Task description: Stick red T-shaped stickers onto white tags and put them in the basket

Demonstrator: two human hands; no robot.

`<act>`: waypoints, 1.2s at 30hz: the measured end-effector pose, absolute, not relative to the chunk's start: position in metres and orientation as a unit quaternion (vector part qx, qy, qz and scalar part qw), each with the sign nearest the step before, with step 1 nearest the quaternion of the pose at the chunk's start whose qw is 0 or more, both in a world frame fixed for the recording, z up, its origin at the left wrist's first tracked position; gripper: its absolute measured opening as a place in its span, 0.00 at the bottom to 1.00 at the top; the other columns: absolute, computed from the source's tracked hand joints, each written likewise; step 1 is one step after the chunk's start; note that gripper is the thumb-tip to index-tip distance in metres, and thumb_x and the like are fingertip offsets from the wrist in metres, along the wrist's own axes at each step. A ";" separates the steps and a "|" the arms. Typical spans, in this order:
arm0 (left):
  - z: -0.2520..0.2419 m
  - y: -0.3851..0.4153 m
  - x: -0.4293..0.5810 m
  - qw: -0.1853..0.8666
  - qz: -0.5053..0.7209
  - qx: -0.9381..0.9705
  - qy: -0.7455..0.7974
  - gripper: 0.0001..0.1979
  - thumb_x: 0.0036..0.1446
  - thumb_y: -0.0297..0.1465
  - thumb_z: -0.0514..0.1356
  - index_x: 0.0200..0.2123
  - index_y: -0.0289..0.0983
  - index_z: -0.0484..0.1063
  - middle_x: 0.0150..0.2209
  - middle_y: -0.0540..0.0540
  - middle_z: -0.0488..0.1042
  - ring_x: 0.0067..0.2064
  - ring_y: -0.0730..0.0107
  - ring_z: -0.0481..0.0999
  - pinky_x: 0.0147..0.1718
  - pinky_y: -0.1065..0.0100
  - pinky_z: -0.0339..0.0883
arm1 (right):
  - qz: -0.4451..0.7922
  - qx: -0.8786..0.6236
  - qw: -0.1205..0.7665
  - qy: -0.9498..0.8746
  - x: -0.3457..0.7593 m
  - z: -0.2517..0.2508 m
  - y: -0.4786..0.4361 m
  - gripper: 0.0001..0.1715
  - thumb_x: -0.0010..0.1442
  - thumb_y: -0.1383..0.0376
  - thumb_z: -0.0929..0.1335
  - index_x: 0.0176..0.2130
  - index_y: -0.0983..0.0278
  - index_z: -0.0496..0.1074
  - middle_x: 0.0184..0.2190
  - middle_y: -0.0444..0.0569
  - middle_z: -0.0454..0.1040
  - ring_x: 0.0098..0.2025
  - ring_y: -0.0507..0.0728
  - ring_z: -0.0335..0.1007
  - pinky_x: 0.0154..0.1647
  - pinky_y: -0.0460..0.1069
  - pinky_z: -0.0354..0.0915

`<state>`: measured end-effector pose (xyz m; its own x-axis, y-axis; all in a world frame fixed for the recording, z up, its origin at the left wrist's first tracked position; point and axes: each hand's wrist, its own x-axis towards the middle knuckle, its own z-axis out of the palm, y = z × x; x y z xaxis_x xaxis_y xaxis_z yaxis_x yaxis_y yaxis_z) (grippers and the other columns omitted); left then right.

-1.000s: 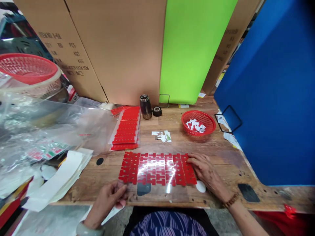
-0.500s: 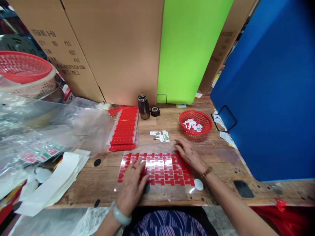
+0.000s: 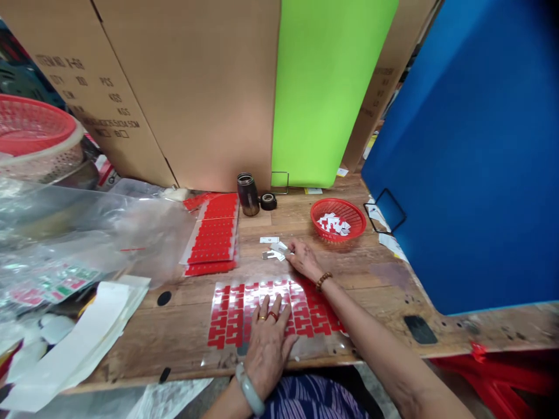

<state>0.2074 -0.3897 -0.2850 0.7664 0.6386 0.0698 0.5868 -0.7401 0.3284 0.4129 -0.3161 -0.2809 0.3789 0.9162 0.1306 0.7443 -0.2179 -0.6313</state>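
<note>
A clear sheet with rows of red die-cut stickers (image 3: 236,308) lies flat at the front of the table. My left hand (image 3: 269,334) rests open on it, palm down, with its fingers spread over the sticker rows. Beyond the sheet is a small group of white cut cards (image 3: 269,240), some with grey parts. My right hand (image 3: 304,260) has reached over the sheet's right part to these cards. Its thumb and fingertips are closed on the edge of one small white card (image 3: 282,248); its exact shape is partly hidden by the fingers.
A red basket (image 3: 338,235) of white pieces stands right of the cards. Stacked red sheets (image 3: 213,233), a dark bottle (image 3: 248,195) and its lid (image 3: 268,201) are behind. Plastic bags (image 3: 87,233) crowd the left; a blue board (image 3: 471,174) leans at right.
My right hand has moved from the sheet's upper right corner to the white cards and taken hold of one. My left hand has slid right across the sheet. The view has shifted slightly.
</note>
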 end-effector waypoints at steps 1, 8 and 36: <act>-0.286 -0.389 0.208 0.143 0.093 0.928 0.332 0.25 0.54 0.35 0.58 0.56 0.39 0.64 0.59 0.38 0.62 0.61 0.44 0.56 0.54 0.43 0.56 | 0.144 -0.766 0.324 -0.537 0.414 -0.281 -0.317 0.04 0.51 0.70 0.65 0.27 0.64 0.63 0.28 0.46 0.65 0.33 0.54 0.59 0.34 0.46 0.54; -0.284 -0.385 0.207 0.149 0.108 0.922 0.340 0.24 0.54 0.35 0.58 0.55 0.41 0.65 0.58 0.40 0.65 0.60 0.46 0.59 0.54 0.46 0.56 | 0.208 -0.738 0.414 -0.490 0.424 -0.278 -0.331 0.05 0.53 0.69 0.62 0.26 0.65 0.64 0.24 0.43 0.66 0.29 0.52 0.61 0.31 0.45 0.55; -0.249 -0.380 0.265 0.796 0.106 0.464 0.374 0.17 0.42 0.37 0.68 0.31 0.31 0.69 0.23 0.47 0.76 0.22 0.75 0.74 0.24 0.74 0.67 | 0.347 -0.733 0.503 -0.299 0.413 -0.267 -0.504 0.15 0.58 0.55 0.63 0.37 0.64 0.70 0.25 0.44 0.70 0.24 0.51 0.63 0.25 0.45 0.61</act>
<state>0.2651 -0.3802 -0.2493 0.6980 0.5153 -0.4973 0.1793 0.5465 0.8180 0.4134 -0.5040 -0.2670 0.5801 0.7876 -0.2077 0.0897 -0.3153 -0.9448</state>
